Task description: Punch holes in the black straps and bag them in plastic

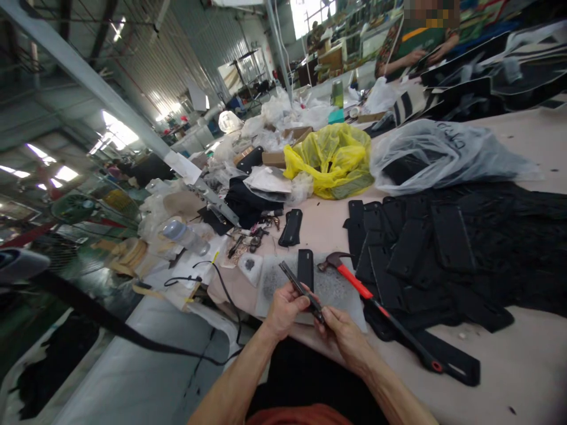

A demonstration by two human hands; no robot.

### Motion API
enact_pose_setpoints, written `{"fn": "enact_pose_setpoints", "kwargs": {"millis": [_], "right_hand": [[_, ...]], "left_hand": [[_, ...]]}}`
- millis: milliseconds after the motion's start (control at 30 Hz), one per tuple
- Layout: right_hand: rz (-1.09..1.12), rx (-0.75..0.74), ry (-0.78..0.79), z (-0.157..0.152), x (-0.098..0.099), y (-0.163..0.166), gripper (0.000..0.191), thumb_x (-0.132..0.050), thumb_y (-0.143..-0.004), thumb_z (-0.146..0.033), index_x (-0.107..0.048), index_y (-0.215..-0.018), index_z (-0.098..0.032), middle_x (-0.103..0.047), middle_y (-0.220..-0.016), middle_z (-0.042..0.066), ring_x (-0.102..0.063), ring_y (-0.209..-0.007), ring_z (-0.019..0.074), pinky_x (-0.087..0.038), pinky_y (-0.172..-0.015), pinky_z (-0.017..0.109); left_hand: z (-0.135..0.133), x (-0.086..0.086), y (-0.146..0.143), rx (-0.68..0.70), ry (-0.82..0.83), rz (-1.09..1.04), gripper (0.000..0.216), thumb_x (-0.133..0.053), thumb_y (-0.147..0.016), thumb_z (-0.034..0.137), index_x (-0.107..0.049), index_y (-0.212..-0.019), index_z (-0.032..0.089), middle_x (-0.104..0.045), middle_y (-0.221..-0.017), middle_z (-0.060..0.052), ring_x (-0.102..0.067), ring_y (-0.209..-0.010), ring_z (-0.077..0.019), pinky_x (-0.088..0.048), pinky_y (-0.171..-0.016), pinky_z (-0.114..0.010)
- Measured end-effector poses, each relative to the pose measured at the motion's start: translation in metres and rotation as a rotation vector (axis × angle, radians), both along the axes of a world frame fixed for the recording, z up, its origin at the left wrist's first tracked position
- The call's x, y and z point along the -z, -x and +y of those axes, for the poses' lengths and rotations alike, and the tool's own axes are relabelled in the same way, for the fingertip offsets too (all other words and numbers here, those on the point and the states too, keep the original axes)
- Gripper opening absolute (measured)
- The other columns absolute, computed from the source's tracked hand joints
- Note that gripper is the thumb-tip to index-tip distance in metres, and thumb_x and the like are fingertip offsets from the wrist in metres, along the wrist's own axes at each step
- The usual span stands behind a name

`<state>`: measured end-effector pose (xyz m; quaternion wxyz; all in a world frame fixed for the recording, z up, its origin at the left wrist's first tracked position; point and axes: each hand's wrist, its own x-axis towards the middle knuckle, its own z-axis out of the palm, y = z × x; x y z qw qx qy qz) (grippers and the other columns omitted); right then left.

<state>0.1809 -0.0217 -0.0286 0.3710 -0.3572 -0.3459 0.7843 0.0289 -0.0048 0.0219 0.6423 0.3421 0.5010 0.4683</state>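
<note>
My left hand [282,311] and my right hand [344,332] both grip a narrow black piece [295,282], seen nearly edge-on and tilted; its exact kind is unclear. The left fingers pinch its middle, while the right fingers close on the near end. Beneath them lies a pale, speckled slab [274,283] with a flat black piece [305,268] resting on it. A claw hammer [361,286] with a red and black handle lies to the right, its head over the slab. Another black piece [290,228] is just beyond the slab.
A heap of flat black pieces [407,248] covers the table's right side. Behind are a yellow plastic bag [332,156] and a clear bag [447,156]. Small tools [254,236] and a plastic bottle [186,236] are at left. Another person [419,50] works across the table.
</note>
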Motion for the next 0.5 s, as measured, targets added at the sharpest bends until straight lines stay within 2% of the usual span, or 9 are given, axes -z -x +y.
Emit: {"fn": "enact_pose_setpoints", "kwargs": {"millis": [233, 333, 400, 500], "right_hand": [[-0.022, -0.037, 0.031, -0.007, 0.001, 0.013, 0.057, -0.055, -0.076, -0.074, -0.056, -0.072, -0.017, -0.049, -0.059, -0.001, -0.039, -0.051, 0.0106, -0.030, -0.051, 0.025], [-0.140, -0.043, 0.006, -0.007, 0.001, 0.017, 0.057, -0.045, -0.081, -0.073, -0.056, -0.074, -0.018, -0.052, -0.061, 0.001, -0.042, -0.052, 0.0126, -0.033, -0.050, 0.026], [-0.367, 0.039, -0.175, -0.008, 0.001, 0.016, 0.054, -0.037, -0.088, -0.067, -0.057, -0.075, -0.019, -0.056, -0.066, 0.004, -0.049, -0.060, 0.0169, -0.038, -0.056, 0.030], [-0.818, 0.189, -0.650, -0.009, -0.001, 0.012, 0.037, -0.038, -0.094, -0.047, -0.063, -0.088, -0.021, -0.065, -0.088, 0.009, -0.057, -0.085, 0.0239, -0.043, -0.078, 0.038]], "left_hand": [[-0.017, 0.007, 0.007, -0.040, 0.022, -0.113, 0.039, -0.084, -0.066, 0.036, -0.062, -0.090, 0.013, -0.072, -0.084, -0.007, -0.069, -0.076, -0.0194, -0.054, -0.074, -0.032], [-0.016, 0.012, 0.009, -0.077, 0.002, -0.131, 0.038, -0.083, -0.067, 0.037, -0.062, -0.088, 0.013, -0.071, -0.081, -0.007, -0.068, -0.072, -0.0187, -0.054, -0.070, -0.031], [-0.009, 0.015, 0.014, -0.162, -0.036, -0.111, 0.039, -0.081, -0.068, 0.039, -0.061, -0.089, 0.013, -0.071, -0.079, -0.006, -0.069, -0.070, -0.0190, -0.055, -0.069, -0.031], [0.010, 0.022, 0.030, -0.305, -0.140, 0.037, 0.036, -0.077, -0.071, 0.040, -0.060, -0.089, 0.014, -0.070, -0.077, -0.003, -0.067, -0.070, -0.0174, -0.055, -0.069, -0.030]]}}
